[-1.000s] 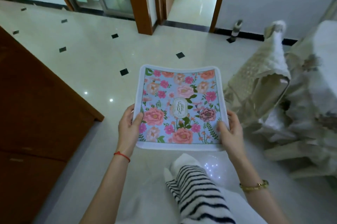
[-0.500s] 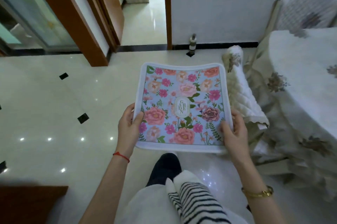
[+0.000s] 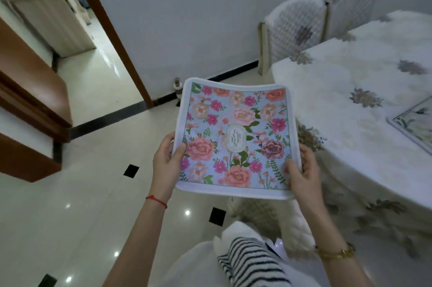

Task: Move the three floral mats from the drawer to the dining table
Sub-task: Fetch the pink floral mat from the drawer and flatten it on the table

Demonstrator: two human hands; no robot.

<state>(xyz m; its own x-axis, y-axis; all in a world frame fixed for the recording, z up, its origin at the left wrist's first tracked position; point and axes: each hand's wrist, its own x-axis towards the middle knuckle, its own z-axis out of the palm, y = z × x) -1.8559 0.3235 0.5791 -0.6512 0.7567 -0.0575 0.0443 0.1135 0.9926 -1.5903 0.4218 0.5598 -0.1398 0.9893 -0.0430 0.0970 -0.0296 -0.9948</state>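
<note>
Both hands hold one floral mat (image 3: 237,137) out in front of the body — the left hand (image 3: 166,163) pinches its left edge, thumb on the printed face and fingers underneath, and the right hand (image 3: 301,171) grips the right edge the same way. The mat is level and face up, sagging slightly between the two grips, and it hangs over the tiled floor (image 3: 77,195), not yet over any surface.

The dining table (image 3: 346,90), under a white flowered cloth, lies to the right and a little ahead — its near rim sits just beside the mat's right edge. So the right hand is the nearer one, and the move looks like a sideways carry to the right. Another patterned mat (image 3: 415,123) already lies on the table near the frame's right edge; bare cloth between it and the near rim seems the likely spot.
</note>
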